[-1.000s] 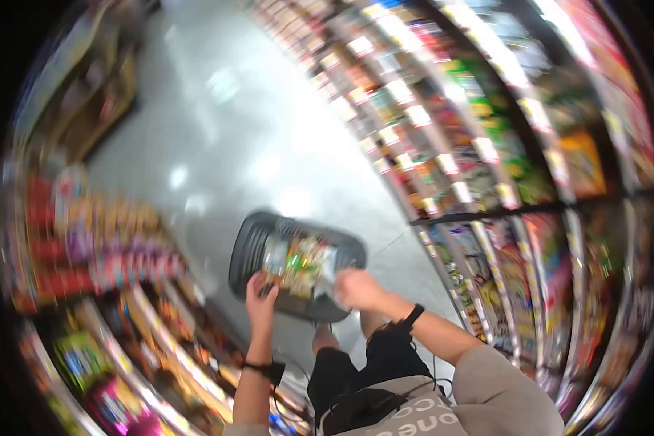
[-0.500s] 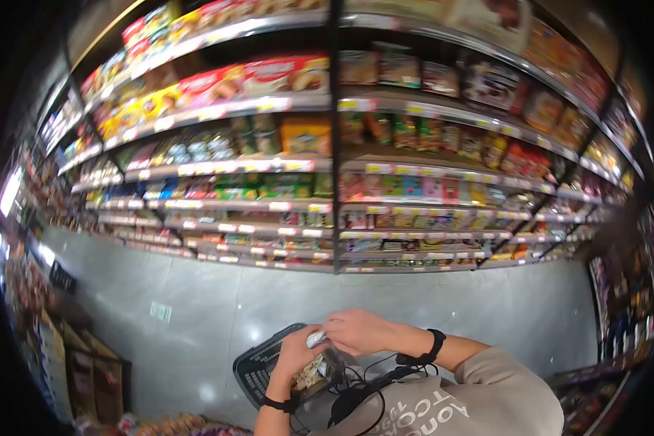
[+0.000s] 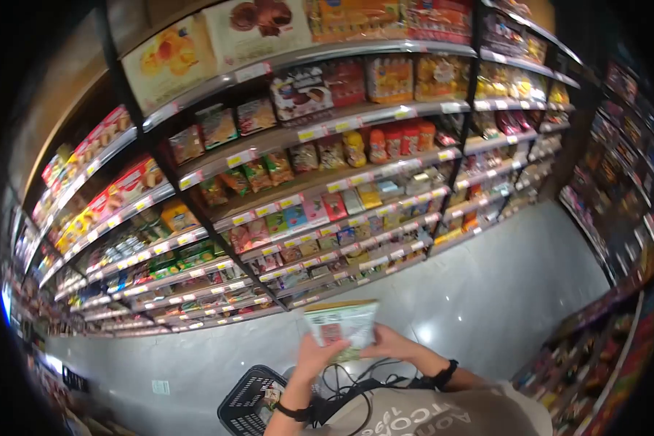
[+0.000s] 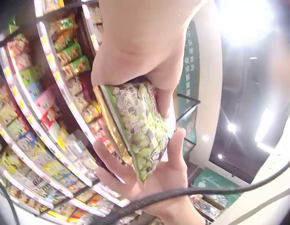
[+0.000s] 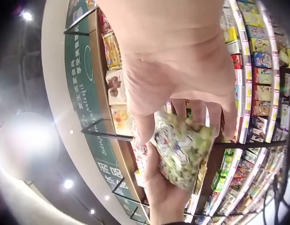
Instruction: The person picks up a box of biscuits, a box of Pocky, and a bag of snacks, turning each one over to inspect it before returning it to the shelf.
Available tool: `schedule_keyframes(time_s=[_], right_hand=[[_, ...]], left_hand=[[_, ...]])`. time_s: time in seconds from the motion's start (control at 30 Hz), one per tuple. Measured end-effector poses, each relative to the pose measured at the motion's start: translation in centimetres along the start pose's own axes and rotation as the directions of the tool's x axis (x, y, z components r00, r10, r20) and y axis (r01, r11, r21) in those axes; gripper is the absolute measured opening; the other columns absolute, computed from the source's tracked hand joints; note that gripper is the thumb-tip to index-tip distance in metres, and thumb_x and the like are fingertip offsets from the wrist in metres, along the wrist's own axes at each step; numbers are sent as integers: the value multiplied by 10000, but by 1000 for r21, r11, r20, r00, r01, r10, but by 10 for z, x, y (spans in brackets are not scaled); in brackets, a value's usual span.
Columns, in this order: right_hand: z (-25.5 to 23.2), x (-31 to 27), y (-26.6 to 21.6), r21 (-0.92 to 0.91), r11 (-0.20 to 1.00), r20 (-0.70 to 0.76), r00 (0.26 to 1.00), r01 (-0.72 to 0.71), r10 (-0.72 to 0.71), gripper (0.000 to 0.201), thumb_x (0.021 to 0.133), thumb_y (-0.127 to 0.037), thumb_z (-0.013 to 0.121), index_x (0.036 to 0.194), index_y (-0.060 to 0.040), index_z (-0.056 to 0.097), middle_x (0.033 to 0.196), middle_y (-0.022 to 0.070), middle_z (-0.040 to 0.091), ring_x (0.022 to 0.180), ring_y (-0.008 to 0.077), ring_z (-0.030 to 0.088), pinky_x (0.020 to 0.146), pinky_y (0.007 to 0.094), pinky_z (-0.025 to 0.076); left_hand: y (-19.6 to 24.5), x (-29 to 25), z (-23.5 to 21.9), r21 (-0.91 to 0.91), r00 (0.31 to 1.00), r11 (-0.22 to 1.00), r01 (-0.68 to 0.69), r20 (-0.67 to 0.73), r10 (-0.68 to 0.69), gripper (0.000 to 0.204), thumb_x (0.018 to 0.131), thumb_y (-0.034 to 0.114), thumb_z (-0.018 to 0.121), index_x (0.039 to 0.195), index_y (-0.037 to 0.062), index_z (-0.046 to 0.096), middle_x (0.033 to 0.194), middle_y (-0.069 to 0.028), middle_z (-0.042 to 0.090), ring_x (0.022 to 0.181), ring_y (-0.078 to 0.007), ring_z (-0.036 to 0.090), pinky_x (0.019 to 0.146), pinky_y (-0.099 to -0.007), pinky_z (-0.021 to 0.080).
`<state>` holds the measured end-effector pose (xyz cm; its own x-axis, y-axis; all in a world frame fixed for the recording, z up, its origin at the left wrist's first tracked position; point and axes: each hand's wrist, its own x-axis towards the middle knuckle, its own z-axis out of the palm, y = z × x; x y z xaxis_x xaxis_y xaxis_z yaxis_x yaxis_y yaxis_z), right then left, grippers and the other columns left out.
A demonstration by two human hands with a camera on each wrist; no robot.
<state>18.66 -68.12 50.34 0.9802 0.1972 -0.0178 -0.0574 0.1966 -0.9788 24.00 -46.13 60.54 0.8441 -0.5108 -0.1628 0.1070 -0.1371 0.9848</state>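
A green and white snack bag, held up before the chest in the head view, shows green pieces through its clear front in the left wrist view. My left hand grips one side, with the thumb on the printed face. On the other side my right hand holds the bag's edge between thumb and fingers. The right wrist view shows the bag between both hands. A dark basket with some packs inside is low, left of the left forearm.
Long shelves of packaged snacks stand across the aisle in front. Grey floor lies between them and me. More stocked shelves rise at the right. Black cables hang by the chest.
The view has swung from the floor and basket to the shelves and turned along them. Both hands have come up from the basket, and the bag is now raised and spread in view.
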Motion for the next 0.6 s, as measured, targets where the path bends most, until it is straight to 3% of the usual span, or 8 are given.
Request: schedule_keyframes(time_s=[0.07,0.13,0.23,0.33,0.43,0.47,0.5,0.6], right_hand=[[-8,-37,-44,-1,1000,40,999,-12,12,659,820,-70,801,1392,7,483,1330,143,574,1202,241,584,987,426,534],[-24,-64,-62,231,967,-53,991,-108,123,602,804,13,779,1346,8,517,1242,119,625,1083,240,647,853,386,606],[-45,-92,-76,286,958,-186,982,28,27,536,805,37,767,1294,24,549,1182,123,653,986,234,681,737,364,635],[-64,-109,-81,294,955,-263,963,29,52,503,813,41,758,1275,38,559,1130,121,672,951,234,688,727,372,640],[-92,-132,-85,267,958,-417,909,102,19,553,819,27,743,1315,11,498,1143,143,664,962,264,696,688,409,644],[-103,-142,-90,261,958,-473,881,122,17,595,815,28,739,1342,-6,464,1164,153,656,986,279,695,673,421,645],[-111,-155,-104,253,919,-610,788,301,-90,541,838,-44,737,1323,-10,498,1156,152,660,1005,295,689,673,429,633],[-175,-211,-109,225,633,-849,468,741,-247,416,939,-189,654,1318,-57,546,1200,123,666,981,265,692,689,405,605]], left_hand=[[12,9,48,29,994,995,-92,66,90,329,819,182,828,1071,7,711,966,-48,735,838,-114,666,774,-283,542],[11,20,83,-63,993,997,-49,108,56,400,809,249,846,1097,10,704,981,-60,735,854,-114,657,787,-287,537],[26,25,123,16,989,998,-53,141,50,393,794,214,852,1098,12,708,990,-53,735,884,-118,663,817,-289,537],[22,34,148,114,979,990,-86,194,62,526,795,253,852,1221,25,643,1091,-87,706,986,-149,646,852,-330,528],[28,35,171,65,948,947,-316,66,311,658,788,219,842,1345,40,542,1205,-95,648,1113,-191,611,909,-357,508],[22,41,170,23,939,944,-329,110,325,698,790,194,832,1384,51,495,1247,-94,618,1159,-203,586,925,-365,499],[15,49,165,-21,931,941,-338,141,338,740,793,168,821,1422,61,448,1289,-93,587,1205,-214,561,942,-372,491],[10,63,169,-88,950,969,-233,193,246,512,864,113,756,1322,31,542,1179,-103,651,1117,-204,617,936,-352,497]])
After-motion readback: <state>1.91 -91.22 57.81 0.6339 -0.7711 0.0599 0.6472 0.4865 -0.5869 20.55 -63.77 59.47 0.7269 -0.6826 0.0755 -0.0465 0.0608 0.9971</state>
